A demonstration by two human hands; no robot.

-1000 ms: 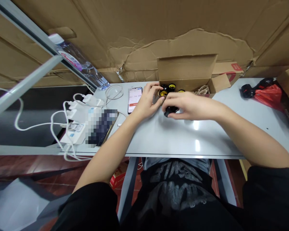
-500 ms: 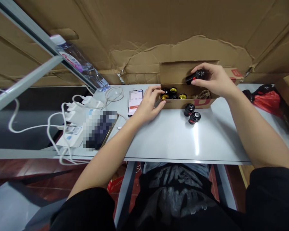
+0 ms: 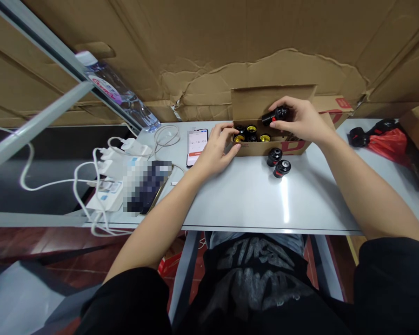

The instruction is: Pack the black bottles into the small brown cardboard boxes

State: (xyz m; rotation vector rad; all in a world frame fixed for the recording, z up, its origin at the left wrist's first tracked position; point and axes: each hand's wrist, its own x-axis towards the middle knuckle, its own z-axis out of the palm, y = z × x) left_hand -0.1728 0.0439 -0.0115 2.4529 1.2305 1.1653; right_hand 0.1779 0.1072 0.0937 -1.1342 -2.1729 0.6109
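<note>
The right hand (image 3: 300, 120), up from the surface (image 3: 237, 200) a second ago, has now dipped slightly, its fingers and thumb closed around a tilted black canister (image 3: 275, 116) above the open box (image 3: 258, 149) by the far edge. The left hand (image 3: 218, 148), loosely spread, touches the box's left end. Two canisters (image 3: 282, 169) remain outside, nearer the front edge.

Open from above

My right hand (image 3: 302, 118) can enter the box (image 3: 258, 149) from above; the raised lid (image 3: 253, 103) bars the back. Two black cylinders (image 3: 282, 169) obstruct the front, my left hand (image 3: 218, 150) the left end. Nearer me, tabletop (image 3: 237, 200) lies open.
</note>
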